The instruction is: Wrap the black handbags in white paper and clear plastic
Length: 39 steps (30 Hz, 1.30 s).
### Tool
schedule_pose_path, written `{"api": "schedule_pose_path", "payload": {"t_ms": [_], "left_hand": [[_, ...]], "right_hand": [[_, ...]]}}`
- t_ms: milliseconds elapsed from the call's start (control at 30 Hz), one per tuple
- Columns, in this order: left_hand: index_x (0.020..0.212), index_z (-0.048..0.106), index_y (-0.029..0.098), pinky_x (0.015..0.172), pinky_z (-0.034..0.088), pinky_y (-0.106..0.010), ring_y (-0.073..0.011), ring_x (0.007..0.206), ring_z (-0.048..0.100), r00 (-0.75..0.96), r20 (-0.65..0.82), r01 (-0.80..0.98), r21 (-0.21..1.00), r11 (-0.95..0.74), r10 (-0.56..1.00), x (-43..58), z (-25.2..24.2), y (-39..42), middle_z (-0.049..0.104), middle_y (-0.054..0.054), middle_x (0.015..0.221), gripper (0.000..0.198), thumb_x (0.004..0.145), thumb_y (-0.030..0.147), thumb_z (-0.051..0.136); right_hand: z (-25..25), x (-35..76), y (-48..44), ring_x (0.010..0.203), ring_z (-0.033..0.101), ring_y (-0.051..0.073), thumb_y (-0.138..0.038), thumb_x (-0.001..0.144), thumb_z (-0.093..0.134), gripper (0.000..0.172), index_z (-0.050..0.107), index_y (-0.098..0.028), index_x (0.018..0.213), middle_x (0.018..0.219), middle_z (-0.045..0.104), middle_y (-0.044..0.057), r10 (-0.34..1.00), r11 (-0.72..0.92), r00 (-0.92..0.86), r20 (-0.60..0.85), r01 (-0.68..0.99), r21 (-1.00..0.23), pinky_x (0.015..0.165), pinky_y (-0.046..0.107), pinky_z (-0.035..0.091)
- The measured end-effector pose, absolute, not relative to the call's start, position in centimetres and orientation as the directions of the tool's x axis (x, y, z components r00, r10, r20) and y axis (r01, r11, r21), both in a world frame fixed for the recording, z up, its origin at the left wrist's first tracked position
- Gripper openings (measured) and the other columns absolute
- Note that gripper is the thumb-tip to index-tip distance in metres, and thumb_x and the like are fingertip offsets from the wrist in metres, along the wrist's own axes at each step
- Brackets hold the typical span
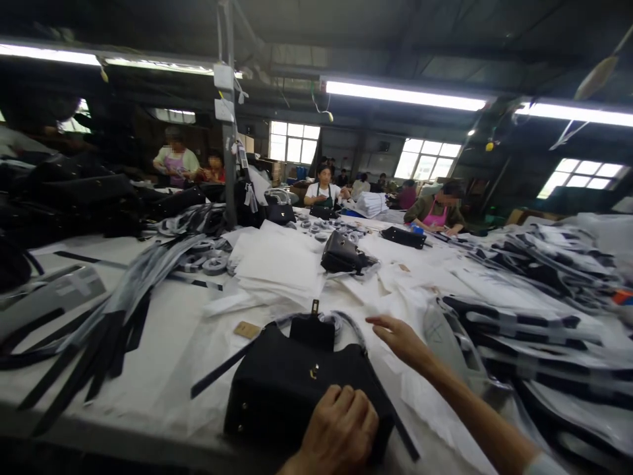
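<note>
Black handbag point(270, 386): on the white tabletop point(153, 369), directly before the person; its flap point(311, 334) is turned away toward the far side, and a gold clasp point(314, 371) shows on its face.
Left hand point(341, 425): on the handbag's near side, fingers bent against it; whether they grasp it I cannot tell.
Right hand point(400, 336): above the area just beyond the handbag's right side, fingers released and outstretched.
Dark strap point(225, 366): juts out to the handbag's left.
Tan tag point(246, 329): just beside the handbag's far left corner.
White sheets point(279, 264): stacked beyond the handbag.
Second bag point(339, 252): farther beyond the handbag, slightly right.
Bundled strips point(126, 307): left of the handbag.
Wrapped black pieces point(539, 376): piled right of the handbag.
Co-workers point(324, 194): several, well beyond the handbag.
</note>
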<state>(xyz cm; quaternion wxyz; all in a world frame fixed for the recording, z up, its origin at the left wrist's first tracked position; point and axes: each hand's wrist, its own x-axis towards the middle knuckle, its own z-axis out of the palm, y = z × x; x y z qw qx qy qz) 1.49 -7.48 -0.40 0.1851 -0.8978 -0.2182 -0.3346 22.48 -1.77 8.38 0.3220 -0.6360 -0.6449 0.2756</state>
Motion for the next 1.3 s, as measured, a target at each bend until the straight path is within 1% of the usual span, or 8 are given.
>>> {"api": "schedule_pose_path", "payload": {"t_ms": [167, 267, 433, 533, 733, 1000, 1133, 1300], "left_hand": [[0.107, 0.057, 0.013, 0.07, 0.05, -0.034, -0.0217, 0.081, 0.062, 0.728, 0.611, 0.44, -0.069, -0.895, 0.311, 2.6, 1.9, -7.4, 0.065, -0.007, 0.092, 0.018, 0.097, 0.016, 0.043], [0.12, 0.056, 0.015, 0.09, 0.049, -0.035, -0.0207, 0.099, 0.064, 0.725, 0.612, 0.424, -0.037, -0.905, 0.315, -1.7, 3.2, -6.9, 0.068, -0.008, 0.112, 0.024, 0.098, 0.02, 0.046], [0.145, 0.037, 0.014, 0.107, 0.041, -0.047, -0.0298, 0.129, 0.053, 0.656, 0.497, 0.685, -0.075, -0.725, 0.569, -11.4, 3.5, -6.1, 0.056, -0.014, 0.141, 0.072, 0.083, 0.031, 0.069], [0.144, 0.041, 0.016, 0.106, 0.043, -0.045, -0.0263, 0.124, 0.058, 0.661, 0.46, 0.699, -0.09, -0.71, 0.592, -13.3, 3.0, -5.9, 0.06, -0.011, 0.137, 0.065, 0.084, 0.018, 0.065], [0.118, 0.062, 0.016, 0.094, 0.05, -0.033, -0.0177, 0.101, 0.069, 0.697, 0.528, 0.598, -0.055, -0.8, 0.485, -10.7, 1.0, -6.2, 0.073, -0.007, 0.111, 0.037, 0.09, 0.002, 0.042], [0.133, 0.056, 0.023, 0.1, 0.044, -0.046, -0.0262, 0.112, 0.064, 0.763, 0.398, 0.57, -0.044, -0.82, 0.509, -6.4, 0.8, -6.6, 0.067, -0.008, 0.125, 0.041, 0.093, 0.013, 0.053], [0.14, 0.051, 0.024, 0.094, 0.048, -0.039, -0.0245, 0.11, 0.065, 0.753, 0.374, 0.603, -0.062, -0.795, 0.542, -6.3, -0.5, -6.5, 0.066, -0.009, 0.128, 0.047, 0.094, 0.014, 0.052], [0.146, 0.044, 0.025, 0.097, 0.048, -0.038, -0.0239, 0.113, 0.064, 0.727, 0.499, 0.635, -0.224, -0.739, 0.472, -8.0, -2.9, -7.4, 0.064, -0.008, 0.131, 0.051, 0.096, 0.013, 0.042]], "right_hand": [[9.5, 20.2, -7.6, 0.113, 0.065, 0.029, -0.043, 0.09, 0.056, 0.034, 0.074, -0.025, 0.112, 0.118, 0.072, 0.007, 0.969, 0.204, -0.24, 0.061, 0.634, -0.746, 0.104, 0.044, 0.047], [9.1, 20.0, -9.6, 0.122, 0.06, 0.031, -0.043, 0.086, 0.065, 0.035, 0.074, -0.026, 0.115, 0.128, 0.068, 0.008, 0.965, 0.196, -0.263, 0.021, 0.66, -0.725, 0.11, 0.047, 0.042], [7.2, 19.6, -9.8, 0.139, 0.042, 0.034, -0.029, 0.07, 0.079, 0.066, 0.062, -0.026, 0.134, 0.147, 0.051, 0.011, 0.954, 0.25, -0.299, -0.006, 0.809, -0.532, 0.116, 0.053, 0.032], [5.6, 18.5, -9.5, 0.133, 0.05, 0.031, -0.014, 0.072, 0.068, 0.063, 0.062, -0.025, 0.134, 0.14, 0.059, 0.01, 0.919, 0.379, -0.387, 0.077, 0.812, -0.444, 0.114, 0.051, 0.038], [4.1, 19.4, -11.2, 0.095, 0.07, 0.024, -0.008, 0.084, 0.047, 0.041, 0.072, -0.022, 0.114, 0.108, 0.075, 0.008, 0.852, 0.524, -0.483, 0.204, 0.788, -0.324, 0.084, 0.037, 0.056], [6.8, 21.2, -14.0, 0.109, 0.067, 0.031, -0.022, 0.077, 0.069, 0.048, 0.068, -0.025, 0.124, 0.121, 0.071, 0.009, 0.964, 0.266, -0.265, 0.035, 0.931, -0.249, 0.096, 0.044, 0.054], [4.4, 17.3, -12.5, 0.119, 0.061, 0.037, -0.016, 0.069, 0.072, 0.063, 0.063, -0.014, 0.131, 0.132, 0.063, 0.018, 0.952, 0.303, -0.295, 0.086, 0.949, -0.089, 0.102, 0.051, 0.051], [-0.5, 15.1, -11.7, 0.114, 0.066, 0.032, -0.001, 0.077, 0.052, 0.053, 0.062, -0.009, 0.129, 0.126, 0.066, 0.019, 0.834, 0.423, -0.453, 0.314, 0.891, 0.164, 0.096, 0.043, 0.056]]}}
